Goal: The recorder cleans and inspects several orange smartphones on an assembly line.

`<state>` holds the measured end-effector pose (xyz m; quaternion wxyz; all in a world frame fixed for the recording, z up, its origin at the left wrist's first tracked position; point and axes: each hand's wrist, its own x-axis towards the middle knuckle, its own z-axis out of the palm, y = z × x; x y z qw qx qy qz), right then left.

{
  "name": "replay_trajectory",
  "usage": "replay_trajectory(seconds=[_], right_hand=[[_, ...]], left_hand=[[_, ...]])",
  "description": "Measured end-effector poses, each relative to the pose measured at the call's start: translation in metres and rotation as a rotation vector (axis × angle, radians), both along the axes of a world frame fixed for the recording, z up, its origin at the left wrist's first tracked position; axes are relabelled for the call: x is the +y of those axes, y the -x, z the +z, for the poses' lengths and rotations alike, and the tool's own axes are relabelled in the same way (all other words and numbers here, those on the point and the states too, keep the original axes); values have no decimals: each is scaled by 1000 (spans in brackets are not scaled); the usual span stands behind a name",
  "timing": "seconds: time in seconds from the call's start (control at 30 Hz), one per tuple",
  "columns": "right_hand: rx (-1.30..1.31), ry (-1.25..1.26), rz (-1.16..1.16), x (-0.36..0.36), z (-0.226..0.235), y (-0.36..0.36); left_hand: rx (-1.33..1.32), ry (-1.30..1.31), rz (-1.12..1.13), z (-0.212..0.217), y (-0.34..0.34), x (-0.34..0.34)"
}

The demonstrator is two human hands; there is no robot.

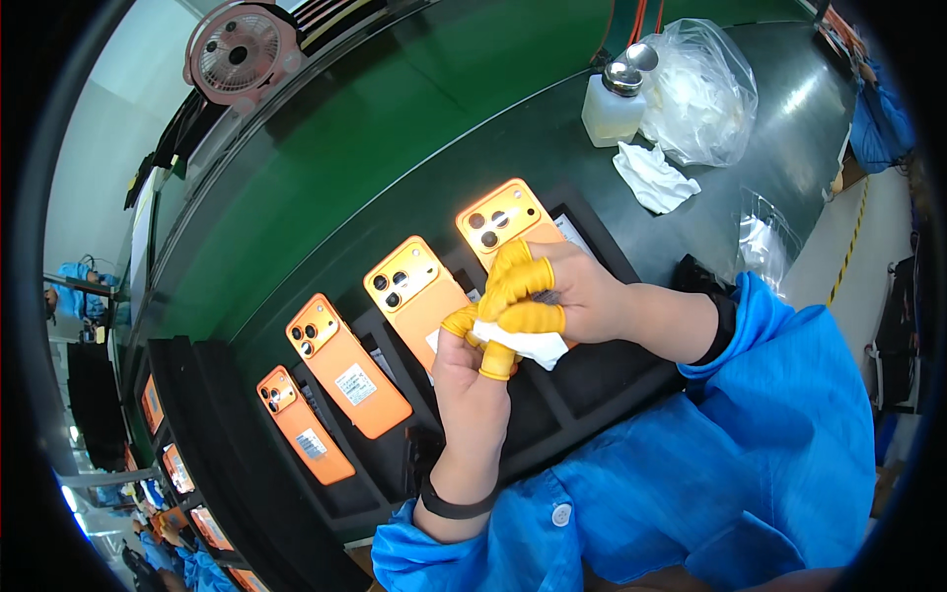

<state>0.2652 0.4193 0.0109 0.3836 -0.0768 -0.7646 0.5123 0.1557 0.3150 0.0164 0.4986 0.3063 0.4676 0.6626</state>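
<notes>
My left hand [473,380] and my right hand [584,288] meet in front of me, with yellow finger cots on their fingers. Pinched between them is a folded white wipe [533,344], partly covered by the fingers. Just beyond and under my hands lies an orange phone [505,212], its camera side up and its lower part hidden. To its left, another orange phone [415,279] is partly covered by my left hand. Two more, a labelled phone [350,370] and a leftmost phone [304,429], lie farther left in the same black foam tray [582,395].
At the back right stand a pump bottle [610,111], a clear plastic bag [702,94] and a crumpled white wipe [655,179]. A pink fan [240,56] is at the far left. Another black tray [212,424] with phones adjoins on the left. The green-topped table curves away at right.
</notes>
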Motion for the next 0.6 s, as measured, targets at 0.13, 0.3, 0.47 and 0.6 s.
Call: replay_trajectory(seconds=[0.13, 0.3, 0.47, 0.6], right_hand=[[-9, 122, 114, 0, 4, -2], [-71, 353, 241, 4, 5, -8], [-24, 310, 114, 16, 8, -12], [164, 268, -399, 52, 37, -33]], left_hand=[[-33, 17, 33, -1, 2, -1], [-31, 0, 11, -6, 2, -1], [-15, -54, -23, -5, -1, -1], [1096, -126, -243, -2, -8, -10]])
